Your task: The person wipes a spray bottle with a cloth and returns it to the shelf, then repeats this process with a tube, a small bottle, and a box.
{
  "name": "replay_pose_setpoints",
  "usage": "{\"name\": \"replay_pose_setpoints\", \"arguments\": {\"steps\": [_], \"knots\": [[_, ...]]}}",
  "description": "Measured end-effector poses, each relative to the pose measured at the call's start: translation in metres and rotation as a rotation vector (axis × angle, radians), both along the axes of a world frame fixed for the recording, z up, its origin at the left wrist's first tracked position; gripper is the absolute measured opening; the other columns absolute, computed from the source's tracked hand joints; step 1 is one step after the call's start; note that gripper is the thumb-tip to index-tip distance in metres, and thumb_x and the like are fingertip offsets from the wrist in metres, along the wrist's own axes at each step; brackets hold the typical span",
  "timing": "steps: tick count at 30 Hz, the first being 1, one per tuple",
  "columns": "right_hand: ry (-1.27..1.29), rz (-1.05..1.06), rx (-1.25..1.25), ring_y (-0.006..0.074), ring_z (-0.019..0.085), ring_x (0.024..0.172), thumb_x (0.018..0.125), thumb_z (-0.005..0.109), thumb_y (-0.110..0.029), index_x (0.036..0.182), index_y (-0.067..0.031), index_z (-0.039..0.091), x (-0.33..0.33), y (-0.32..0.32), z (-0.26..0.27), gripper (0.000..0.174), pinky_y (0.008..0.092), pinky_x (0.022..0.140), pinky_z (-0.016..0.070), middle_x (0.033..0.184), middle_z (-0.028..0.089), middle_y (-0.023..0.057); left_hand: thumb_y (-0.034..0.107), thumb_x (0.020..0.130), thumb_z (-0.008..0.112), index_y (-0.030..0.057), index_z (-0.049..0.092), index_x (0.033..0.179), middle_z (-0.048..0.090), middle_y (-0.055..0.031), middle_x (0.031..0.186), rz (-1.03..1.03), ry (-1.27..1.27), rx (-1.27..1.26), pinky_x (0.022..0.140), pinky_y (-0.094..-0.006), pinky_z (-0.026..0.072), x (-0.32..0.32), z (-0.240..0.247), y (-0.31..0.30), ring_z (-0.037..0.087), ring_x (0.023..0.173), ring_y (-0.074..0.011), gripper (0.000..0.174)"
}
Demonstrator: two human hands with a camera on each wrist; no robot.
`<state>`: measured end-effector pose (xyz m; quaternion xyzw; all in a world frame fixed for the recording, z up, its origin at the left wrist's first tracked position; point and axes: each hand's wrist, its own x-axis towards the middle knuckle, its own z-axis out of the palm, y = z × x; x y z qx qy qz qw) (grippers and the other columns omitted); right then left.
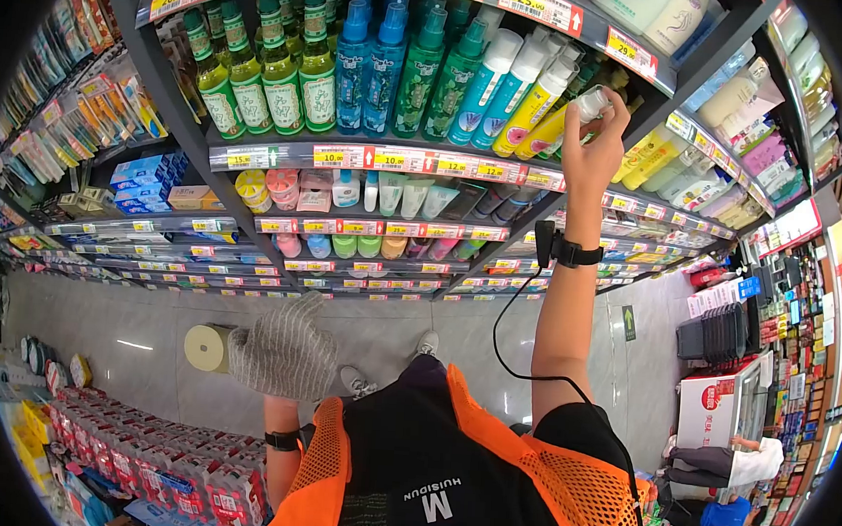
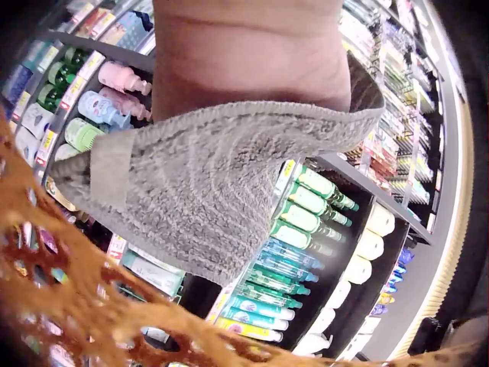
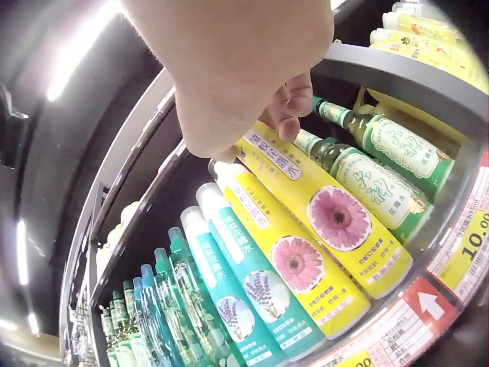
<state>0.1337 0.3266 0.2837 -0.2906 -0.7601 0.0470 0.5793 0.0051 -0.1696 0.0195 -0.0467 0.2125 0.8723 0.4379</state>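
Observation:
My right hand (image 1: 597, 139) reaches up to the shelf, fingers and thumb around the clear cap of a yellow spray bottle (image 3: 332, 210). This bottle has a pink flower on its label and leans on the shelf at the right end of the row. Right beside it stands a matching yellow bottle (image 3: 294, 264), then teal spray bottles (image 3: 263, 290) with lavender on them. Green glass bottles (image 3: 382, 180) are on its other side. Low in front of my body, my left hand (image 1: 285, 351) is covered by a grey striped terry mitt (image 2: 191, 176), which hides its fingers.
A grey shelf edge (image 1: 370, 154) with price tags runs below the bottles. Lower shelves hold small tubs and tubes (image 1: 345, 244). On the floor to the left stands a pale yellow round object (image 1: 206, 347). Stacked red packs (image 1: 159, 449) are behind left; two people (image 1: 737, 461) are at the right.

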Motion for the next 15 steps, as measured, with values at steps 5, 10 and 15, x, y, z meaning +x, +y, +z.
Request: {"name": "replay_pose_setpoints", "arguments": {"steps": [5,10,15], "knots": [[0.036,0.084,0.074,0.0123,0.062,0.071,0.098,0.071,-0.015,0.143,-0.0035,0.044,0.002,0.004,-0.013,0.053,0.0264,0.065,0.0491,0.094,0.07,0.0088,0.027,0.093,0.068,0.0037,0.054,0.142,0.062,-0.0101,0.138,0.0,0.006,-0.014,0.105,-0.0439,0.0485,-0.001,-0.001,0.0,0.06,0.123,-0.0237,0.055],[0.189,0.216,0.012,0.0112,0.064,0.082,0.102,0.067,-0.01,0.146,-0.0017,0.039,0.006,-0.002,-0.015,0.053,0.0233,0.068,0.0487,0.108,0.069,0.0121,0.024,0.093,0.069,0.0032,0.055,0.141,0.062,-0.0099,0.137,-0.009,0.016,-0.028,0.104,-0.0432,0.0489,-0.002,-0.001,0.001,0.06,0.122,-0.023,0.055],[0.348,0.25,0.092,0.0093,0.061,0.084,0.1,0.068,-0.006,0.148,-0.0028,0.035,0.013,-0.011,-0.016,0.058,0.0203,0.065,0.0453,0.112,0.068,0.0131,0.022,0.092,0.07,0.0028,0.055,0.14,0.062,-0.0097,0.136,-0.013,0.036,-0.034,0.104,-0.0424,0.0494,-0.006,0.002,0.005,0.061,0.121,-0.0224,0.054]]}}
